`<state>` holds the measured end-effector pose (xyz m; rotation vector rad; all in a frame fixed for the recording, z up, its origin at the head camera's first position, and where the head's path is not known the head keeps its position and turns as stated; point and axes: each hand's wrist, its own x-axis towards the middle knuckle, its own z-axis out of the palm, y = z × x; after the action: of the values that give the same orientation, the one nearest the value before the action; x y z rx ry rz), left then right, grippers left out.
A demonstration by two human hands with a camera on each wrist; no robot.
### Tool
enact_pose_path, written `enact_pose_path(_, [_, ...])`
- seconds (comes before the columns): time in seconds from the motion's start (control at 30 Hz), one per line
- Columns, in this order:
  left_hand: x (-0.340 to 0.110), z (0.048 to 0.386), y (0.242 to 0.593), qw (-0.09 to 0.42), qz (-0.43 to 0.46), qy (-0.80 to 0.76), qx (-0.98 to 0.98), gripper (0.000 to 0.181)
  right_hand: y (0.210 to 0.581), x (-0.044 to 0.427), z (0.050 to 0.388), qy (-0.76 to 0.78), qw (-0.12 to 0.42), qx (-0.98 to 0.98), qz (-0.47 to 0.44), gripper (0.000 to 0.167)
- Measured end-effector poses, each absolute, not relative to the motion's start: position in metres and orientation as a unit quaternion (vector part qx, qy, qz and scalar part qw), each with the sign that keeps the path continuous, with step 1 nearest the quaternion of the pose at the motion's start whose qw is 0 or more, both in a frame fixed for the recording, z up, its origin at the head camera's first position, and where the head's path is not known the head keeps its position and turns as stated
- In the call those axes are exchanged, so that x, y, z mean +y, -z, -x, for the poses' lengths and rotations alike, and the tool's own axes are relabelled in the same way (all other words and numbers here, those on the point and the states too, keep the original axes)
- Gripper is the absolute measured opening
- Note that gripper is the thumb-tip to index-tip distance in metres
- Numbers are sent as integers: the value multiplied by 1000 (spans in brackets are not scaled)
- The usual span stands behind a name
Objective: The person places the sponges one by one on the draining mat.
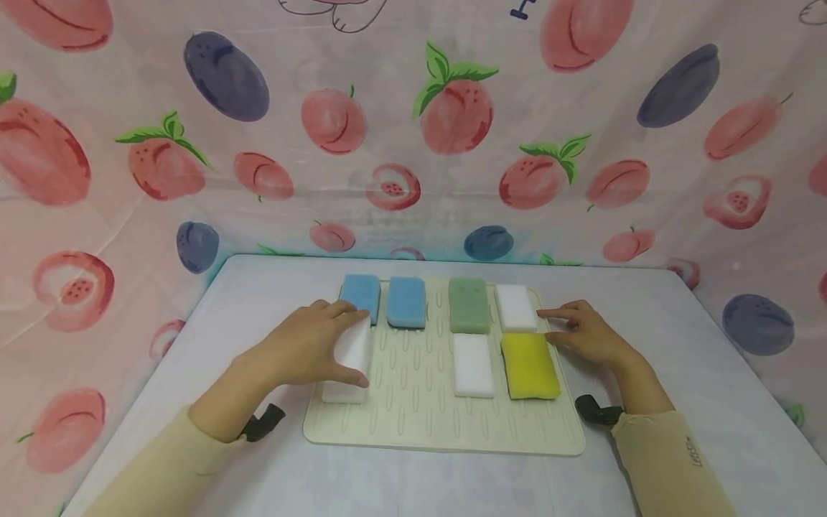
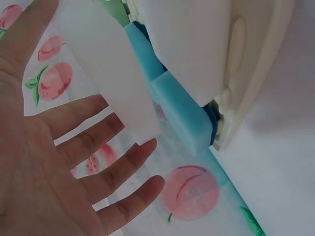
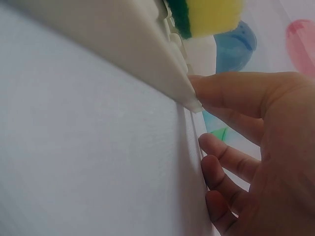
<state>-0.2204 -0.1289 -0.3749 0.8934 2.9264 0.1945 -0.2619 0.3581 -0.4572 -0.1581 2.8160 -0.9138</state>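
Observation:
My left hand (image 1: 316,345) grips a white sponge block (image 2: 113,73) between thumb and fingers, over the left side of a cream ridged mat (image 1: 413,424). Under it, a second white block (image 1: 344,393) lies on the mat, partly hidden. Just behind that hand sit two blue sponges (image 1: 406,301) with dark undersides. At the mat's right edge, my right hand (image 1: 588,337) touches the rim with its thumb and index finger extended. A white block (image 1: 515,307) and a yellow sponge (image 1: 531,366) with a green scouring layer (image 3: 180,18) lie beside these fingertips.
A green sponge (image 1: 469,305) and another white block (image 1: 474,365) stand on the right half of the mat. The mat lies on a white table (image 1: 258,280). A fruit-print cloth (image 1: 388,129) hangs behind and at both sides.

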Motion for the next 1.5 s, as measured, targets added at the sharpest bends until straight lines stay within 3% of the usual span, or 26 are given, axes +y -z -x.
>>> enact_pose_path(1.5, [-55,219,396,70,-296,-42,952,108,457,357,262,317,100,942,49,52])
